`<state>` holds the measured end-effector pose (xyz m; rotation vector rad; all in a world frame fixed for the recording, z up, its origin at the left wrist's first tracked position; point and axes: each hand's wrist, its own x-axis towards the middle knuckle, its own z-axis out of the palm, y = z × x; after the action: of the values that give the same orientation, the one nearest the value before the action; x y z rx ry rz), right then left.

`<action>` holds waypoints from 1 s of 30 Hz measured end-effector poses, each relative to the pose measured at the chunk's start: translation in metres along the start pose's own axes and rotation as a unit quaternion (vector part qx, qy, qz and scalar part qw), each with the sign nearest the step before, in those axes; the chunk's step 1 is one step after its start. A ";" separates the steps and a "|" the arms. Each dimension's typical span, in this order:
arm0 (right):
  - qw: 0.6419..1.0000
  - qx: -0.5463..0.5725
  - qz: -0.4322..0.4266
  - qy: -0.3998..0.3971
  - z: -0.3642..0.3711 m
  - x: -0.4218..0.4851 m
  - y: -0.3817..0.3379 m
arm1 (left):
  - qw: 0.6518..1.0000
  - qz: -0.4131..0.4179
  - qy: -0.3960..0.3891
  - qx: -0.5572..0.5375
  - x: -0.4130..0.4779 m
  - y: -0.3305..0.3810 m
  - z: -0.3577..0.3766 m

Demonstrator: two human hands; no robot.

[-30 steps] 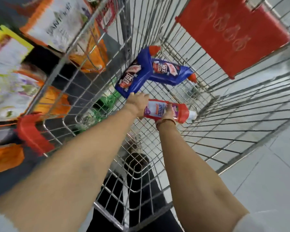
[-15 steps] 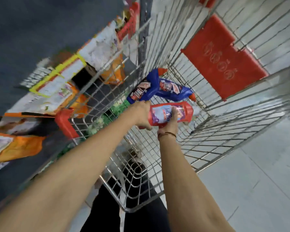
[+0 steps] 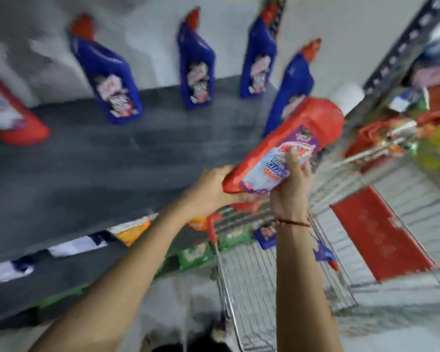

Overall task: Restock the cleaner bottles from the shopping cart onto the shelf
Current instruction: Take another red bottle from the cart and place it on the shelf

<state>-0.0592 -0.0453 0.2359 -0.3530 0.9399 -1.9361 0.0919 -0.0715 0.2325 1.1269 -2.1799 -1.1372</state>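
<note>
A red cleaner bottle with a white cap is held tilted above the cart's left edge, cap pointing up and right. My left hand grips its base and my right hand wraps its labelled middle. Beyond it lies the dark grey shelf, where several blue cleaner bottles with red caps stand along the back. Another red bottle stands at the shelf's far left. Down in the wire shopping cart a blue bottle lies on the bottom.
A red plastic flap sits in the cart on the right. Green and orange packets fill the lower shelf under the dark one. A perforated shelf upright rises at the right, with mixed goods beyond it.
Both hands have lifted the red bottle out of the cart and carried it up toward the shelf. The view has swung from the cart's inside to the shelf.
</note>
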 end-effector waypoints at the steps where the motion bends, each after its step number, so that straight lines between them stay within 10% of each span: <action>1: 0.997 0.039 -0.033 -0.053 0.014 -0.004 0.006 | 1.000 -0.002 0.022 0.008 -0.008 -0.003 -0.016; 14: 0.897 -0.219 0.002 -0.385 0.244 -0.124 0.158 | 0.952 -0.102 0.279 -0.071 -0.185 -0.125 -0.217; 30: 0.846 -0.321 0.029 -0.425 0.282 -0.153 0.245 | 0.927 -0.175 0.315 -0.097 -0.223 -0.201 -0.255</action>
<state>0.3367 -0.1182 0.2633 -1.4155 0.9167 -1.1194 0.4853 -0.0751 0.2109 1.5657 -1.3809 -0.9210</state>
